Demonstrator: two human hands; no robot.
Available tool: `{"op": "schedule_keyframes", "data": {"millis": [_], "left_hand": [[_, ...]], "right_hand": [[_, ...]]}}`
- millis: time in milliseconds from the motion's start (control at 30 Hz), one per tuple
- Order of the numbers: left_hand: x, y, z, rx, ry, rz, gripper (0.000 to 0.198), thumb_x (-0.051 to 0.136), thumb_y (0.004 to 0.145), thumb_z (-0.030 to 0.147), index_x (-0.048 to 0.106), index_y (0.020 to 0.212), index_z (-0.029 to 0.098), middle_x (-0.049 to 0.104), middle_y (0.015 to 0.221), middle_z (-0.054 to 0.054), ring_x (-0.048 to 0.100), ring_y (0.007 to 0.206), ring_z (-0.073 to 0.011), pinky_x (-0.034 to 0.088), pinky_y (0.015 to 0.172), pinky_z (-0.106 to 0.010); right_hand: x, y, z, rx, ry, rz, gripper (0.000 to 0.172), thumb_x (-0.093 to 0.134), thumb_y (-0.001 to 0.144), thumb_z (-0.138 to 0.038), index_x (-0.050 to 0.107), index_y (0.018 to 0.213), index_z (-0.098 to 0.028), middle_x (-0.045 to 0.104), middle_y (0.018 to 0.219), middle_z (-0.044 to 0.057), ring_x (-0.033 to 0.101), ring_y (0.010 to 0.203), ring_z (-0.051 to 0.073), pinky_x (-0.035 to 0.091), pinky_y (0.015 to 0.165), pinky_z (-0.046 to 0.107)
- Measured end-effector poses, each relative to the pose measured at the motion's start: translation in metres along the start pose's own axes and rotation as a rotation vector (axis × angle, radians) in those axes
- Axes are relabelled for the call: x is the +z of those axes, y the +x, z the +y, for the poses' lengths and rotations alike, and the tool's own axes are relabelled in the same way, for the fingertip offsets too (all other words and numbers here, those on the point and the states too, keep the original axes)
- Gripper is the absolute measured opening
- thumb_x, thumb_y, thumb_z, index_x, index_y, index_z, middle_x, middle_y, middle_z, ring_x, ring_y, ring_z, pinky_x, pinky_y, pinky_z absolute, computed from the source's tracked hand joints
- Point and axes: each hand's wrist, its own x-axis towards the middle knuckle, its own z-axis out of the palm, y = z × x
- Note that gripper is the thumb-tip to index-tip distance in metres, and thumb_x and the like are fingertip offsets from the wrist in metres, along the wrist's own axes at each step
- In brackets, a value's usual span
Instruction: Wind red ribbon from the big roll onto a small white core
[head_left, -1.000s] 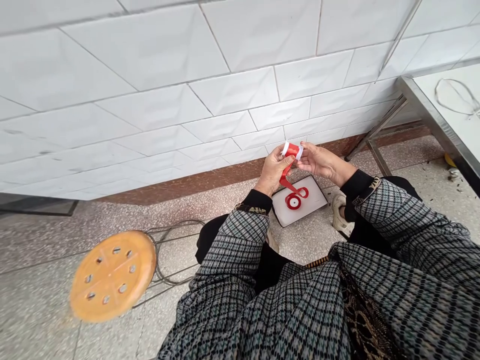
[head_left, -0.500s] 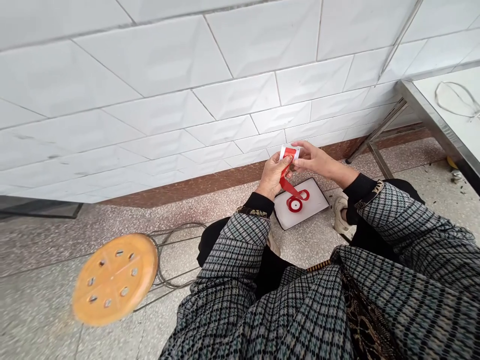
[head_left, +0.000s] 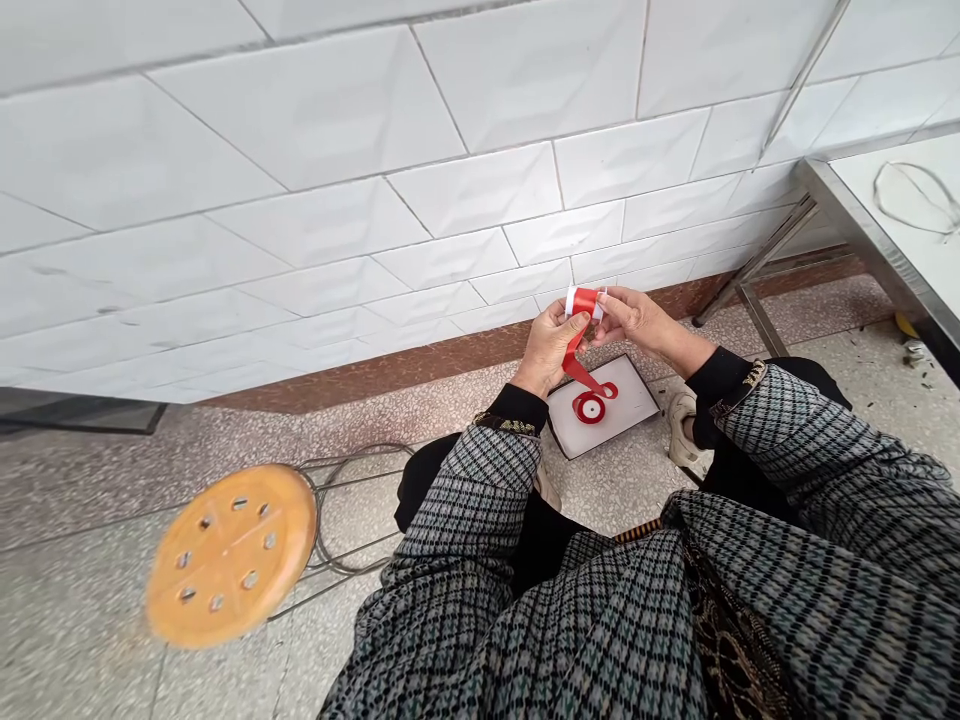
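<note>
Both hands meet in front of the tiled wall, holding a small white card wound with red ribbon (head_left: 584, 300). My left hand (head_left: 547, 347) pinches the ribbon just below the card. My right hand (head_left: 636, 320) grips the card from the right side with closed fingers. A strip of red ribbon (head_left: 579, 368) hangs from the card down to a red ribbon spool (head_left: 591, 406). That spool lies on a flat white board (head_left: 626, 410) on the floor between my feet.
An orange round stool (head_left: 229, 552) with holes lies on a wire frame at the lower left. A steel table (head_left: 877, 235) with a wire loop on top stands at the right. White tiled wall (head_left: 375, 180) runs close ahead, and a white shoe (head_left: 681, 428) sits by the board.
The card has turned in my hands, showing its flat face half a second ago and its ribbon-wound edge now. The hands stay at about the same spot.
</note>
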Motion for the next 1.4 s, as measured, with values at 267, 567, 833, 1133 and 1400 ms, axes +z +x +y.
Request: {"op": "schedule_keyframes", "data": {"millis": [267, 567, 833, 1133, 1400], "left_hand": [[0.001, 0.0, -0.001, 0.001, 0.009, 0.01, 0.049, 0.09, 0.065, 0.036, 0.063, 0.1, 0.016, 0.072, 0.074, -0.001, 0.064, 0.056, -0.0099, 0.042, 0.046, -0.02], [0.001, 0.0, -0.005, -0.002, 0.009, 0.026, 0.054, 0.092, 0.064, 0.036, 0.061, 0.105, 0.019, 0.069, 0.075, 0.002, 0.064, 0.058, -0.0102, 0.043, 0.048, -0.021], [0.001, 0.001, -0.004, -0.001, -0.068, 0.046, 0.05, 0.094, 0.061, 0.04, 0.062, 0.091, 0.017, 0.064, 0.067, 0.004, 0.054, 0.049, -0.0049, 0.039, 0.044, -0.019], [0.001, 0.002, -0.004, -0.011, -0.181, 0.067, 0.051, 0.098, 0.054, 0.041, 0.061, 0.079, 0.017, 0.057, 0.059, 0.007, 0.048, 0.046, -0.0028, 0.037, 0.042, -0.017], [0.0, 0.002, -0.005, 0.015, -0.103, 0.042, 0.046, 0.094, 0.064, 0.042, 0.062, 0.086, 0.016, 0.062, 0.065, 0.004, 0.054, 0.052, -0.0053, 0.038, 0.044, -0.019]], "right_hand": [[0.005, -0.003, -0.009, 0.192, 0.23, 0.049, 0.039, 0.054, 0.107, -0.045, 0.062, 0.084, -0.015, 0.063, 0.062, 0.001, 0.059, 0.047, 0.01, 0.064, 0.056, 0.025], [0.001, -0.001, -0.006, 0.339, 0.335, -0.009, 0.044, 0.045, 0.109, -0.048, 0.063, 0.089, -0.013, 0.063, 0.059, 0.002, 0.055, 0.043, 0.01, 0.059, 0.05, 0.021], [-0.002, -0.003, -0.002, 0.121, 0.066, -0.073, 0.026, 0.066, 0.098, -0.041, 0.063, 0.108, -0.017, 0.069, 0.077, 0.003, 0.067, 0.06, 0.013, 0.064, 0.061, 0.027], [-0.009, 0.0, 0.009, -0.357, -0.568, 0.066, 0.041, 0.076, 0.083, -0.022, 0.065, 0.123, -0.019, 0.073, 0.099, 0.006, 0.07, 0.09, 0.022, 0.056, 0.096, 0.041], [-0.003, 0.0, 0.01, -0.218, -0.329, 0.05, 0.027, 0.069, 0.095, -0.03, 0.061, 0.119, -0.021, 0.07, 0.079, 0.0, 0.071, 0.074, 0.017, 0.062, 0.078, 0.031]]}}
